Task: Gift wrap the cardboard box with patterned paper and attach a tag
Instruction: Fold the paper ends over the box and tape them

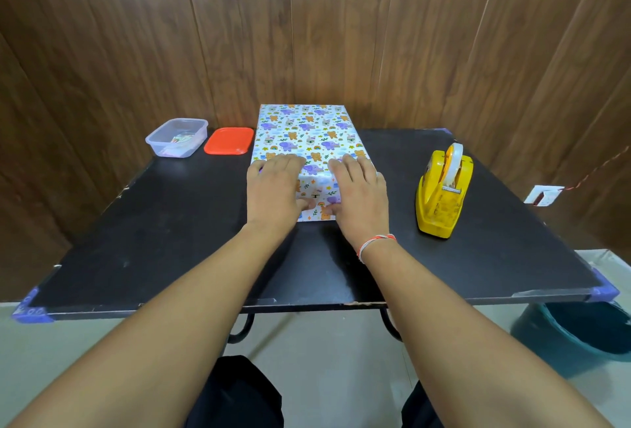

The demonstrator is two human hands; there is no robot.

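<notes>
Head view | no readable writing | box [309,135] wrapped, mid-table [136,229], long axis pointing away from person | left hand [273,185] and right hand [358,190] flat, fingers straight, pressing near end

There is a single view, from a wide-angle camera worn on the person's head, looking forward and down across a black table [136,257] towards a wood-panelled wall [307,18] at 12 o'clock. It sits close above the near table edge: both forearms run in from the bottom corners, at 7 and 5 o'clock, and meet near the centre, where the left hand [273,188] and right hand [358,192] rest on the wrapped box [304,130]. The lens bends the wall panels and table edges outward towards the frame's sides. At 6 o'clock the view drops past the table to the floor and the person's dark-clothed legs. With only one camera, no other view shares the scene.
</notes>
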